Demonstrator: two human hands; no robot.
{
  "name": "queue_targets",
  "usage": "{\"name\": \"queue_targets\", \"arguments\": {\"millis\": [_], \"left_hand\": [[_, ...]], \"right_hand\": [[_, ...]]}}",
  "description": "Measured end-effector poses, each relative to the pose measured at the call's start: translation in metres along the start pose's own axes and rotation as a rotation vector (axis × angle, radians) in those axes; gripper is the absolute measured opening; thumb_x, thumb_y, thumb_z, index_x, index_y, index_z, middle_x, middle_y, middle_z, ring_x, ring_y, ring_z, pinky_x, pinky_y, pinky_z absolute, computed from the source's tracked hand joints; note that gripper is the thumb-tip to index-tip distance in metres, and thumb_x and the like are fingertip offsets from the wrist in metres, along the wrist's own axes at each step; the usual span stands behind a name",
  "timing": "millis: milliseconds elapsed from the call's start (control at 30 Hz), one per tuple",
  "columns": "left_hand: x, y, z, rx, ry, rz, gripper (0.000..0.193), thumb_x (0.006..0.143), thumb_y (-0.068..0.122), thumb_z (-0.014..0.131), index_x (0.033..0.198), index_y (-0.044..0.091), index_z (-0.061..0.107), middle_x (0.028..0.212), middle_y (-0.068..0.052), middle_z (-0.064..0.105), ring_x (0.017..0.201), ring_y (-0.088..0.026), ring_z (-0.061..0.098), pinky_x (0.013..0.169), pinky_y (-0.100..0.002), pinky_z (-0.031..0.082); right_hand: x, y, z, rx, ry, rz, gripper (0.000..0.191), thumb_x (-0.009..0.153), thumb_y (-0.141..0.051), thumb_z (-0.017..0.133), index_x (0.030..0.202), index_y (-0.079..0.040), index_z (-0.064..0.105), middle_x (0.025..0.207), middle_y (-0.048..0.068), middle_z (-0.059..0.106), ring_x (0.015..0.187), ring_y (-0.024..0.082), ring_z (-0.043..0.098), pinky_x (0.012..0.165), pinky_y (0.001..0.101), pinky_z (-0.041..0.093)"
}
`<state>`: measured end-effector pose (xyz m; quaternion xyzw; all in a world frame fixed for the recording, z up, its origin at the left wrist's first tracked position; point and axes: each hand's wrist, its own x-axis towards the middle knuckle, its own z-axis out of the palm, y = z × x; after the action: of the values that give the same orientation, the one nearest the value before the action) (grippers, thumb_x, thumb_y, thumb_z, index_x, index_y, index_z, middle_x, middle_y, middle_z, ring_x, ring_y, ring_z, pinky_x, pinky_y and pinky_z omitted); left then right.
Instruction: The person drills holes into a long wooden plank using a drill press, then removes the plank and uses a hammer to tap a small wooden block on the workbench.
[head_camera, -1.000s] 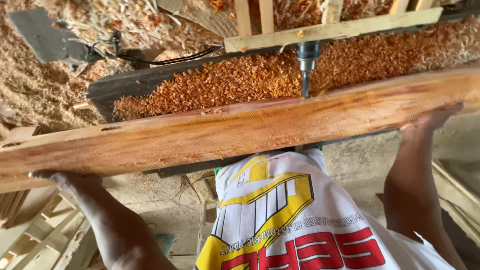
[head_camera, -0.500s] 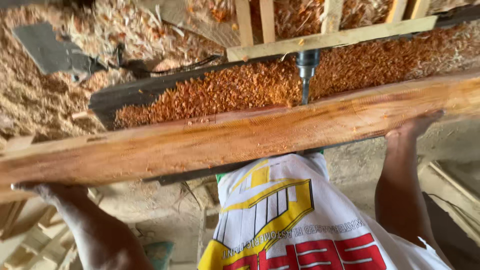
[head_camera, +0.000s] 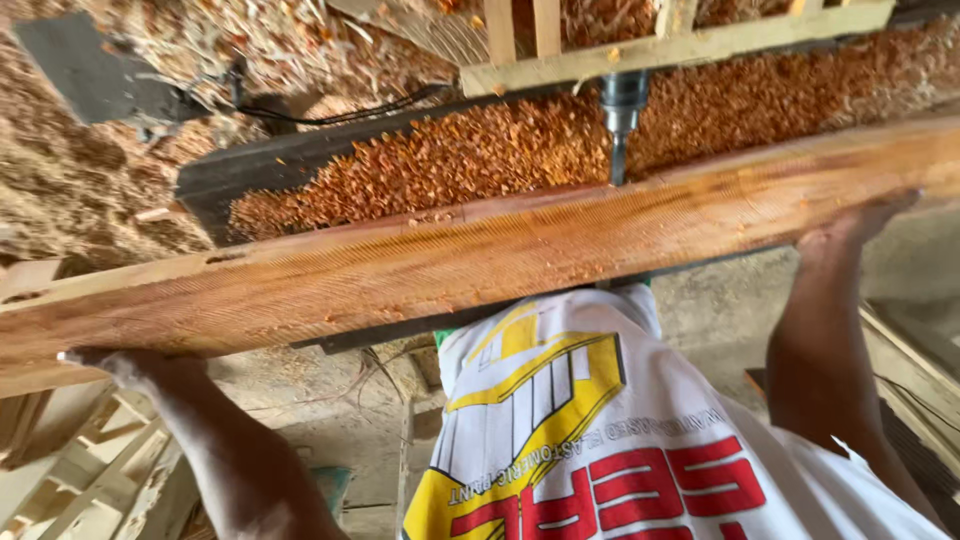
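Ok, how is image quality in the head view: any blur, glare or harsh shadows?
Head view: soft, even daylight, no glare; the long wooden plank shows sharp grain, the drill bit is crisp; the left hand looks slightly smeared, the right hand is shaded under the plank; the shirt is close and a little soft.

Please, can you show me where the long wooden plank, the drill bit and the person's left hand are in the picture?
wooden plank (head_camera: 480, 260), head view, middle of its broad top face.
drill bit (head_camera: 618, 160), head view, on its thin metal shaft above the plank.
left hand (head_camera: 125, 365), head view, on the knuckles under the plank's edge.
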<state>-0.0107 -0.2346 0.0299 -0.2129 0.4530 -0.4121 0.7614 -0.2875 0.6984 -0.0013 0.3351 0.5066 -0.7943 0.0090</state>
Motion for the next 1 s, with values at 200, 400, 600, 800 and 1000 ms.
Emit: {"name": "queue_targets", "arguments": {"millis": [200,400,600,800,1000], "left_hand": [[0.006,-0.009,-0.001,0.044,0.128,-0.034,0.121,0.074,0.100,0.006,0.160,0.015,0.005,0.164,-0.027,-0.004,0.150,-0.046,-0.002,0.117,-0.063,-0.005],[0.009,-0.015,-0.003,-0.039,0.161,-0.060,0.119,0.076,0.097,0.009,0.160,0.013,0.002,0.163,-0.027,-0.006,0.151,-0.046,-0.003,0.117,-0.062,-0.006],[0.005,-0.011,-0.004,-0.080,0.144,-0.076,0.118,0.078,0.094,0.012,0.159,0.011,-0.001,0.163,-0.028,-0.008,0.151,-0.046,-0.004,0.118,-0.062,-0.007],[-0.002,0.000,-0.003,-0.173,0.157,-0.081,0.116,0.080,0.092,0.015,0.159,0.009,-0.004,0.163,-0.029,-0.010,0.151,-0.047,-0.006,0.118,-0.062,-0.008],[-0.005,0.005,-0.002,-0.202,0.164,-0.071,0.115,0.081,0.089,0.018,0.158,0.006,-0.007,0.163,-0.030,-0.012,0.151,-0.047,-0.007,0.119,-0.061,-0.009]], "right_hand": [[-0.013,0.017,0.003,-0.121,0.186,0.056,0.096,0.098,-0.077,0.013,0.168,-0.012,0.019,0.171,0.015,0.024,0.158,0.039,0.033,0.131,0.0591,0.035],[-0.018,0.029,-0.005,0.023,0.182,0.052,0.092,0.099,-0.074,0.014,0.168,-0.013,0.019,0.173,0.016,0.027,0.156,0.039,0.033,0.129,0.0565,0.033],[-0.015,0.023,-0.012,0.138,0.172,0.024,0.091,0.100,-0.072,0.016,0.167,-0.011,0.022,0.174,0.018,0.028,0.156,0.042,0.035,0.131,0.0598,0.035],[-0.001,0.003,-0.009,0.151,0.039,0.056,0.095,0.097,-0.074,0.017,0.167,-0.010,0.020,0.173,0.022,0.026,0.153,0.044,0.037,0.127,0.0606,0.038],[-0.001,-0.002,-0.009,-0.235,0.333,0.048,0.090,0.100,-0.074,0.015,0.166,-0.012,0.015,0.166,0.021,0.026,0.152,0.042,0.042,0.122,0.0589,0.044]]}}
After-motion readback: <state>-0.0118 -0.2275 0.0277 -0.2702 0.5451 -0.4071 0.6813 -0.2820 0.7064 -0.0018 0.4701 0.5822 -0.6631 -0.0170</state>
